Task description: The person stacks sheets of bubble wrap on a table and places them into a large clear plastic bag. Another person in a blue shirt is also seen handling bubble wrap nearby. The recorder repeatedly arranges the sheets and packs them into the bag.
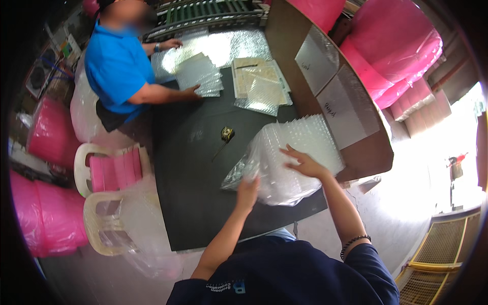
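Note:
A stack of bubble-wrap sheets or pouches (317,140) lies at the right side of the dark table, partly inside a clear plastic bag (267,152). My left hand (247,192) is at the bag's near left side, its fingers closed on the thin film and somewhat blurred. Over the top of the stack is my right hand (306,163), open with its fingers spread; whether it presses on the stack I cannot tell. The bag's loose, crumpled end reaches left onto the table.
A tape measure (227,133) lies mid-table. Across it, a co-worker in a blue shirt (114,61) handles bubble-wrap sheets (199,75). A pile of sheets with a pen (246,66) lies beside a brown partition (356,137). Plastic chairs (96,201) stand left; pink rolls (391,46) stand right.

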`<state>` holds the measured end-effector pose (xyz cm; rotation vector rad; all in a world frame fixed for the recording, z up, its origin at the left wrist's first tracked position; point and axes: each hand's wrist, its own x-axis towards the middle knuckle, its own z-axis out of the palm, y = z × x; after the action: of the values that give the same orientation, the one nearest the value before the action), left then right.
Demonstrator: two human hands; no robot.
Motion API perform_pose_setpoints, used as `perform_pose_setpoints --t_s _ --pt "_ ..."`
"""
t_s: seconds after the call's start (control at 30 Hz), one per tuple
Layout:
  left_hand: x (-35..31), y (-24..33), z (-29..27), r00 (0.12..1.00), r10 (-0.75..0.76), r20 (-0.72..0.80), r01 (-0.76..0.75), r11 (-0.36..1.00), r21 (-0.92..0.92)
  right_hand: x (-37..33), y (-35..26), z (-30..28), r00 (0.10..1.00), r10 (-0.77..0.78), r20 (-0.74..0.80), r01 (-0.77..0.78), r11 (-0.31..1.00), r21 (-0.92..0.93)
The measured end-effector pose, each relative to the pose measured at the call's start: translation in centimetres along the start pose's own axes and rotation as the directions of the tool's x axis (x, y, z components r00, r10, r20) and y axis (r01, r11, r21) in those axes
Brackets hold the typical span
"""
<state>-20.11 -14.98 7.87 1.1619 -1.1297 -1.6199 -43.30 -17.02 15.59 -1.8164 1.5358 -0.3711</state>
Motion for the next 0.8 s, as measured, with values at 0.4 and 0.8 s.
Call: perform_pose_setpoints --t_s 0.4,0.8 --pt "-1.1 -1.2 -10.7 0.878 0.133 -0.460 0.151 0.836 0.528 -2.2 14.1 9.9 0.894 0.436 0.100 -0.126 0.030 0.992" --pt "1.1 5.6 -1.0 0.932 0.364 -0.006 -0.050 0.144 0.988 -4.9 11.3 6.8 0.801 0.563 -0.203 0.226 0.031 0.974"
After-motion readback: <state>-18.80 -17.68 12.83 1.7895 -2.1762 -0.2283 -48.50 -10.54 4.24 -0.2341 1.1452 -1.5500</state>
